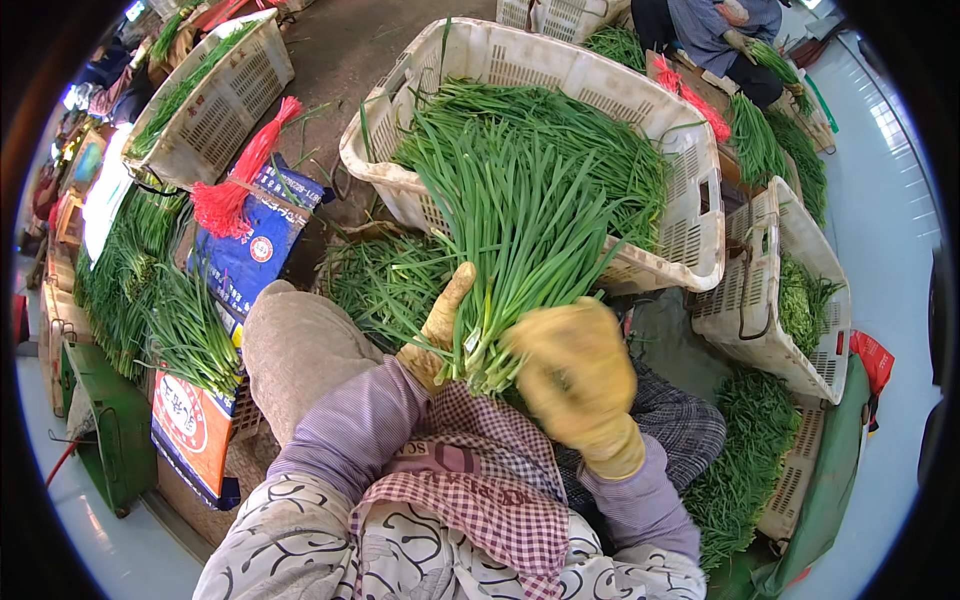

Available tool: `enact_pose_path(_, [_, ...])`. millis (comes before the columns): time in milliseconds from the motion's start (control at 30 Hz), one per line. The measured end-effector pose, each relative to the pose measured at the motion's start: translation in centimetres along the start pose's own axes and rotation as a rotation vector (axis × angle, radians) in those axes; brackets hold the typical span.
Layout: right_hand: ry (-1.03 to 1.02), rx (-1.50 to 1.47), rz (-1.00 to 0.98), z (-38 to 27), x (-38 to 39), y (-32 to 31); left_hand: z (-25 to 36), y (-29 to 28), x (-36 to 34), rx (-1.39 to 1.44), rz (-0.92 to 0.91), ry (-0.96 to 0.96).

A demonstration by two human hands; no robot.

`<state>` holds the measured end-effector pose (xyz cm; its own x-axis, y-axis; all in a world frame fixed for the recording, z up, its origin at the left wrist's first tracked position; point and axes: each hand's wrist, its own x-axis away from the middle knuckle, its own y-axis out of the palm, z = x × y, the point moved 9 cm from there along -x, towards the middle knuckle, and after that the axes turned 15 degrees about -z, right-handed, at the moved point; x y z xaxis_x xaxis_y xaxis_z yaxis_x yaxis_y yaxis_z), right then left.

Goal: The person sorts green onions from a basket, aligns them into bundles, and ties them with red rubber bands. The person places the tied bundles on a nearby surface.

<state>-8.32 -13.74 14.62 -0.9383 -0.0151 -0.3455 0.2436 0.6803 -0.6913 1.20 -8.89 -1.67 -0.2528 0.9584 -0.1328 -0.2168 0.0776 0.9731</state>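
Observation:
My left hand (436,335), in a tan glove, grips the cut ends of a bunch of green chives (520,230) that fans up and away over a white plastic crate (560,70). Blurred with motion, my right hand (578,380) in a yellow glove sits against the base of the same bunch. More loose chives (590,140) fill the crate behind. My purple-sleeved forearms and a checked apron lie below the hands.
White crates stand at the top left (215,100) and right (775,290). Chives lie piled at left (150,290) and lower right (745,460). Red string ties (235,190) rest on a blue sack. Another person (720,35) handles chives at top right. A green box (105,425) stands at left.

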Motion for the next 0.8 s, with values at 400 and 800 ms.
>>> enact_pose_path(400, [0.533,-1.575,0.289,16.2,3.1,9.4,0.5,-2.0,1.2,-0.407,0.168,-0.182])
enact_pose_path(800, [0.708,-1.571,0.283,18.7,0.7,10.1,3.1,-0.8,0.8,-0.569,0.128,-0.219])
